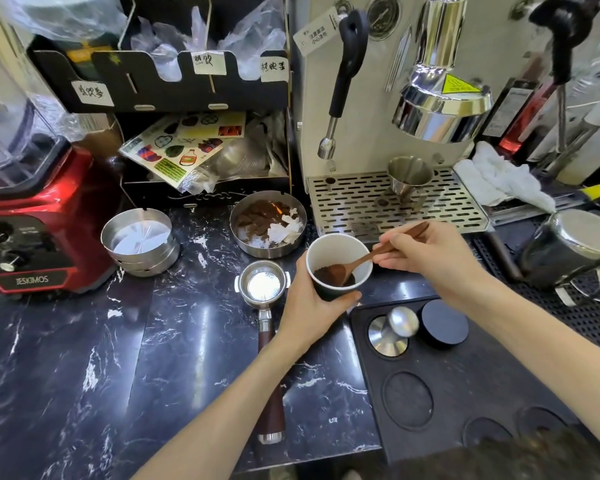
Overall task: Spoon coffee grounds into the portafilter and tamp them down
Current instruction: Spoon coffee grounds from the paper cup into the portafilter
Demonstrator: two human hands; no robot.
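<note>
My left hand (309, 306) grips a dark paper cup (333, 252) with a white inside, tilted slightly and holding brown coffee grounds (326, 273) at the bottom. My right hand (426, 252) pinches a wooden spoon (371, 256) whose bowl is down in the grounds. The portafilter (262, 285) lies on the counter just left of the cup, its metal basket showing no grounds and its dark red handle (271, 386) pointing toward me. A steel tamper (394, 332) stands in a recess of the black tamping mat (465, 386) to the right.
A steel bowl of spent grounds and paper (267, 223) sits behind the portafilter, stacked steel bowls (141, 242) to its left. A red blender (25, 233) stands far left. The espresso machine's drip tray (343, 206) carries a metal funnel (409, 178). A steel pitcher (568, 251) is at right.
</note>
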